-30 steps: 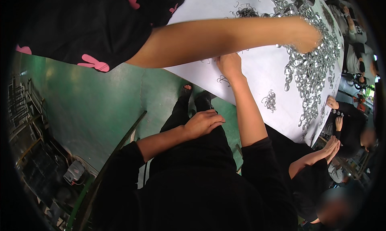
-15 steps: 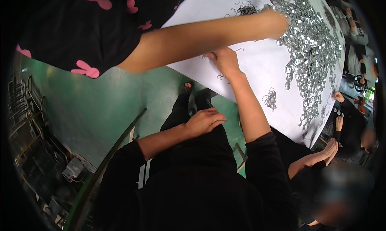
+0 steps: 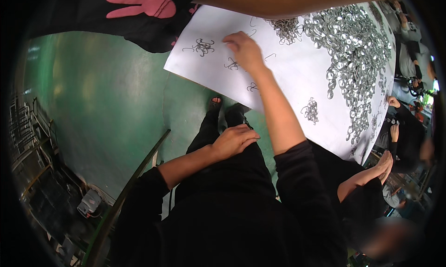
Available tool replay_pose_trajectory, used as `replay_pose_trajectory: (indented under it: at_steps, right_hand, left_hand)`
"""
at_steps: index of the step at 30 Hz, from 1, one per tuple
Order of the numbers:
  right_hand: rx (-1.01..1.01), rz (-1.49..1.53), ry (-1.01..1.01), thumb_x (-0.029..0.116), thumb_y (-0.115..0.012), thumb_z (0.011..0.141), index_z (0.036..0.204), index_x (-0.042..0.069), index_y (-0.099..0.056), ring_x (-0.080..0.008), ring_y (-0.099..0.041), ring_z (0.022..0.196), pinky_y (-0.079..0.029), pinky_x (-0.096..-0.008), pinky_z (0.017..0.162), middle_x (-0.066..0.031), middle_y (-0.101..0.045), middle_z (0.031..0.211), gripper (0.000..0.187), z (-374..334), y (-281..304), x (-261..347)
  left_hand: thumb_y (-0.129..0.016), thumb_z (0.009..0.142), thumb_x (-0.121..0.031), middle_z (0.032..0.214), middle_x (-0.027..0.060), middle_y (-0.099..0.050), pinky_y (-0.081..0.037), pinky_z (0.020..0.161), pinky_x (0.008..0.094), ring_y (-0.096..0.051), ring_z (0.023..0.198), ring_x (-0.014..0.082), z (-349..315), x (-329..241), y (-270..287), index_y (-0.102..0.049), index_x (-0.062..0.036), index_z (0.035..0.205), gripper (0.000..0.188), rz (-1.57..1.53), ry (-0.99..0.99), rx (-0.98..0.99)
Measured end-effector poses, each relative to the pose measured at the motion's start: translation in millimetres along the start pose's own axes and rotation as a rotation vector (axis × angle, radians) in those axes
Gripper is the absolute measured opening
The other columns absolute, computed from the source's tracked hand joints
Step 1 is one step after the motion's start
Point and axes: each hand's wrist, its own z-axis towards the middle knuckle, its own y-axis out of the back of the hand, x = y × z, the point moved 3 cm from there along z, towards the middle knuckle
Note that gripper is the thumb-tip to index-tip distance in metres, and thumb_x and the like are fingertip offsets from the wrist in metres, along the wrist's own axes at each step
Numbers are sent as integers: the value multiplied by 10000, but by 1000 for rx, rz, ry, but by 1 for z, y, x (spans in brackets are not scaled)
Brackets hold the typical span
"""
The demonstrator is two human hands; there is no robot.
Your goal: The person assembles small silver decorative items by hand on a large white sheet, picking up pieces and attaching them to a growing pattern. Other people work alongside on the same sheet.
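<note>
White sheeting covers the desk (image 3: 297, 76), and the person's right hand (image 3: 245, 51) reaches out over it, palm down, fingertips bent onto the surface beside a small tangle of dark wire hooks (image 3: 232, 64). Whether the grip is pinched on one of the hooks or only pressing beside them cannot be told; the knuckles hide the fingertips. A second little tangle of hooks (image 3: 203, 46) lies to the left of the hand, apart from it, and a third (image 3: 252, 86) sits just beside the forearm, nearer the desk's edge. A few single hooks (image 3: 270, 56) lie loose to the right of the wrist.

The left hand (image 3: 235, 140) rests flat on the person's own thigh, on black trousers, fingers loosely spread and holding nothing.

Further out on the desk a broad heap of shiny metal rings (image 3: 353, 53) runs along its far side and trails down toward the right edge. A small cluster of rings (image 3: 310, 111) sits alone between that heap and the right forearm. A denser clump of dark wire (image 3: 287, 29) lies at the upper end, touching the ring heap.

Another person's bare arm (image 3: 297, 0) crosses the top of the view above the desk, with a black garment printed with a pink rabbit shape (image 3: 139, 4) beside it. Below the desk is a green floor (image 3: 97, 104).
</note>
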Motion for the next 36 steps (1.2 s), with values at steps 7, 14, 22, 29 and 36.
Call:
replay_pose_trajectory:
  at_steps: [7, 14, 22, 29, 36]
  right_hand:
    - [156, -221, -129, 76, -670, 772, 894, 137, -680, -195, -632, 832, -502, -320, 730, -20, -629, 914, 137, -16, 87, -77]
    - [203, -528, -60, 129, -622, 820, 819, 120, -633, -242, -632, 841, -497, -373, 727, -42, -620, 910, 14, -37, 74, -70]
    - [-40, -386, 17, 150, -592, 850, 1152, 84, -566, -257, -472, 1169, -395, -416, 952, -77, -509, 1235, 311, -1, 41, -34]
    - [22, -562, 92, 218, -525, 903, 1303, 100, -468, -235, -372, 1303, -318, -412, 1077, -72, -423, 1381, 421, 17, 29, -51]
    - [-189, -344, -67, 150, -604, 854, 1122, 123, -623, -237, -556, 1114, -448, -394, 940, -73, -586, 1206, 270, -108, 98, -76]
  left_hand:
    - [-670, 816, -121, 830, 39, -666, -515, 697, 324, -615, 765, 226, 6, 3, -1, -653, -71, 895, 96, 4, -7, 49]
    - [-666, 821, -127, 834, 43, -663, -508, 711, 326, -616, 771, 229, 11, 1, -1, -649, -69, 893, 94, -3, -30, 90]
    - [-667, 819, -131, 834, 38, -661, -510, 714, 330, -611, 766, 230, 7, 4, -1, -648, -74, 901, 102, -22, 8, 90]
    - [-664, 820, -130, 838, 42, -662, -512, 715, 330, -613, 778, 230, 14, 0, -3, -650, -77, 901, 98, -10, -10, 150]
    - [-666, 819, -130, 841, 44, -662, -512, 723, 328, -618, 790, 233, 18, 2, -7, -647, -72, 904, 105, -28, -25, 188]
